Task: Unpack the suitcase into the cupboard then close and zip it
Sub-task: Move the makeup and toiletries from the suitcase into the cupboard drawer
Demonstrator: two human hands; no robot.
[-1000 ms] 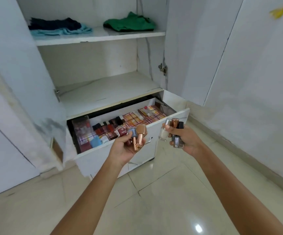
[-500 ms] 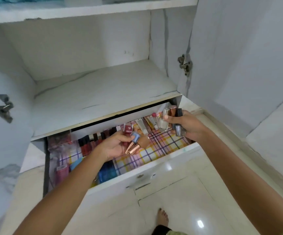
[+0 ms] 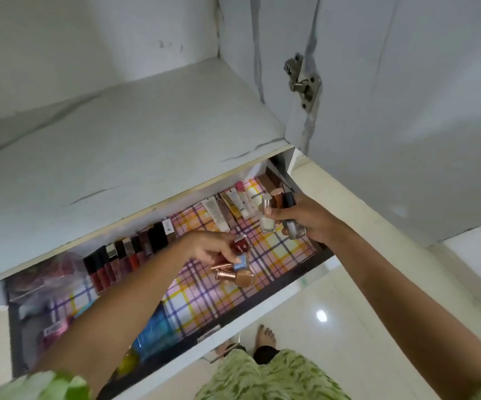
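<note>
The white cupboard's drawer [image 3: 265,306] stands pulled open below me, lined with checked paper [image 3: 279,246]. My left hand [image 3: 204,248] reaches over its middle and grips small nail polish bottles: a dark red one [image 3: 240,245], a light blue one [image 3: 240,262] and gold ones [image 3: 236,277] with copper caps. Over the drawer's right end, my right hand [image 3: 305,219] holds three upright nail polish bottles [image 3: 279,216], one white, one copper-capped, one grey. The suitcase is out of sight.
Lipsticks and dark bottles [image 3: 129,256] line the drawer's back wall; tubes [image 3: 230,210] lie at its right rear. Blue packets [image 3: 152,333] and clear bags fill the left front. A bare white shelf [image 3: 112,148] is above. The open cupboard door [image 3: 406,111] stands to the right.
I have leaned in closer over the drawer. Both hands moved from in front of the drawer to above its inside, still holding the bottles; the left hand has lowered towards the liner.
</note>
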